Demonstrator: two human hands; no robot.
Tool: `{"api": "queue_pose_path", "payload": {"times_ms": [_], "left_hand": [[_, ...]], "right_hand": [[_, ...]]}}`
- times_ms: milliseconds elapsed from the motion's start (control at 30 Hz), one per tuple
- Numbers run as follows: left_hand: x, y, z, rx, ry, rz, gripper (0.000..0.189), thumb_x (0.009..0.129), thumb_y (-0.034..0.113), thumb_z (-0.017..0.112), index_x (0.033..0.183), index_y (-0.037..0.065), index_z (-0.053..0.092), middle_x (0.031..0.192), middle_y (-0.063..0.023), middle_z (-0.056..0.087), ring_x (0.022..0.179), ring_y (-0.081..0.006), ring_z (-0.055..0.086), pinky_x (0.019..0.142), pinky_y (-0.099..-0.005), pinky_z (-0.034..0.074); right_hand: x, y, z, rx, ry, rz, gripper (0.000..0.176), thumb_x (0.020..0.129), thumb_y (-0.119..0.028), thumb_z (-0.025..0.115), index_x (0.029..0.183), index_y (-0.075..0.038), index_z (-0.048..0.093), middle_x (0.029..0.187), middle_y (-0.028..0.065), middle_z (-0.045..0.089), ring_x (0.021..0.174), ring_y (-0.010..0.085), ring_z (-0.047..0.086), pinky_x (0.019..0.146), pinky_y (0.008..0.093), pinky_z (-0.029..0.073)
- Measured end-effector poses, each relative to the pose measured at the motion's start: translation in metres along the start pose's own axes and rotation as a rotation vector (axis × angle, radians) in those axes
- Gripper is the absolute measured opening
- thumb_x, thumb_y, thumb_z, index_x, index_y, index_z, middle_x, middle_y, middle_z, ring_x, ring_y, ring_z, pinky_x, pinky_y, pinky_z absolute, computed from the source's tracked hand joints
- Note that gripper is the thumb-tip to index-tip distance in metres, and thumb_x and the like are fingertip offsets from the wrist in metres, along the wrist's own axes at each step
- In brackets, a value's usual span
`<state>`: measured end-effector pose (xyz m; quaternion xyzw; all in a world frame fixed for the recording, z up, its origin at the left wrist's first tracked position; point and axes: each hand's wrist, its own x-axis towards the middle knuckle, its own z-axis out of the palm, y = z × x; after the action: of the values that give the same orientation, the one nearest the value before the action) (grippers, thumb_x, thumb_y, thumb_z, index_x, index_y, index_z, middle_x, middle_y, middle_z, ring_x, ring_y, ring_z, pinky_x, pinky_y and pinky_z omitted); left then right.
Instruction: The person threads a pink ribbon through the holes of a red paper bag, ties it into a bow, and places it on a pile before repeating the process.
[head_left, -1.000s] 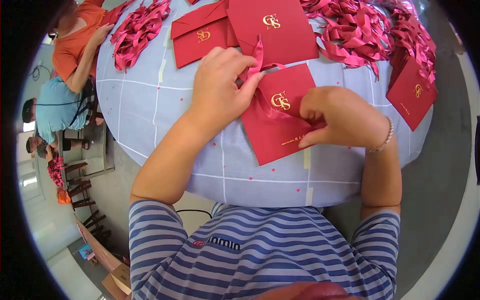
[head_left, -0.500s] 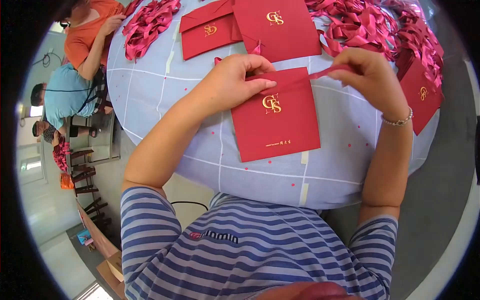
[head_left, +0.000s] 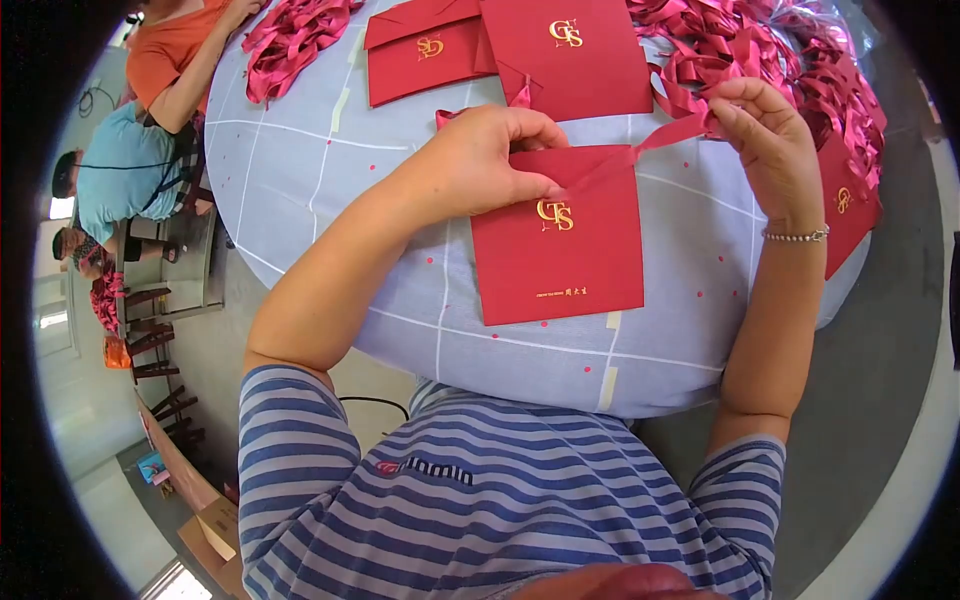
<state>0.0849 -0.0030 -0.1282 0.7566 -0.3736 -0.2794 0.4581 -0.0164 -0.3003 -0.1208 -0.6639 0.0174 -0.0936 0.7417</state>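
Note:
A flat red paper gift bag (head_left: 560,265) with a gold monogram lies in front of me on the cloth. My left hand (head_left: 500,160) is closed on its upper edge, thumb on the front and fingers behind. A dark red ribbon (head_left: 672,133) runs from under that thumb across the bag's top corner. Its far part is pinched between thumb and finger of my right hand (head_left: 765,135), raised to the right of the bag. The ribbon looks taut along the bag and twists near the corner.
Two more red bags (head_left: 568,60) (head_left: 425,72) lie beyond my hands. Heaps of ribbon (head_left: 730,55) (head_left: 300,40) cover the far right and far left of the table. Another bag (head_left: 845,200) lies at the right edge. A person in an orange top (head_left: 175,60) sits at the left.
My right hand has moved up and to the right, drawing out the ribbon, which now shows longer past the bag's corner. My left hand keeps its hold on the bag.

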Motion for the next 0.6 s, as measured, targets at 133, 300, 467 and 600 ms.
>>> {"api": "queue_pose_path", "payload": {"times_ms": [133,300,467,600], "left_hand": [[-0.001,0.005,-0.001,0.145,-0.020,0.041,0.039,0.073,0.013,0.081,0.107,0.001,0.066,0.094,-0.0097,0.071,0.085,-0.0168,0.066,0.082,-0.0316,0.050],[-0.006,0.003,0.001,0.397,-0.041,0.125,0.053,0.070,0.027,0.085,0.114,0.006,0.064,0.103,-0.0095,0.070,0.096,-0.0211,0.066,0.108,-0.0460,0.034],[-0.008,-0.004,0.009,0.487,0.061,0.175,0.053,0.070,0.031,0.084,0.114,0.008,0.064,0.105,-0.0097,0.070,0.102,-0.0246,0.064,0.113,-0.0512,0.024],[-0.005,0.002,0.009,0.558,0.096,0.174,0.046,0.072,0.030,0.083,0.108,0.007,0.066,0.100,-0.0102,0.070,0.099,-0.0258,0.065,0.109,-0.0500,0.027]], "right_hand": [[0.001,0.013,0.021,-0.021,-0.071,0.066,0.014,0.091,-0.007,0.066,0.105,-0.003,0.066,0.093,0.0018,0.068,0.085,0.0078,0.065,0.078,0.0208,0.052],[-0.002,0.022,0.049,-0.184,-0.225,0.114,0.023,0.089,0.003,0.066,0.111,0.002,0.062,0.097,0.0034,0.066,0.087,0.0084,0.064,0.077,0.0220,0.053],[-0.006,0.026,0.069,-0.285,-0.109,0.141,0.029,0.087,0.005,0.066,0.116,0.001,0.061,0.104,0.0056,0.065,0.090,0.0097,0.065,0.081,0.0220,0.054],[-0.008,0.026,0.071,-0.267,-0.070,0.139,0.022,0.085,0.003,0.070,0.106,0.003,0.065,0.093,0.0040,0.069,0.087,0.0099,0.066,0.076,0.0197,0.053]]}}
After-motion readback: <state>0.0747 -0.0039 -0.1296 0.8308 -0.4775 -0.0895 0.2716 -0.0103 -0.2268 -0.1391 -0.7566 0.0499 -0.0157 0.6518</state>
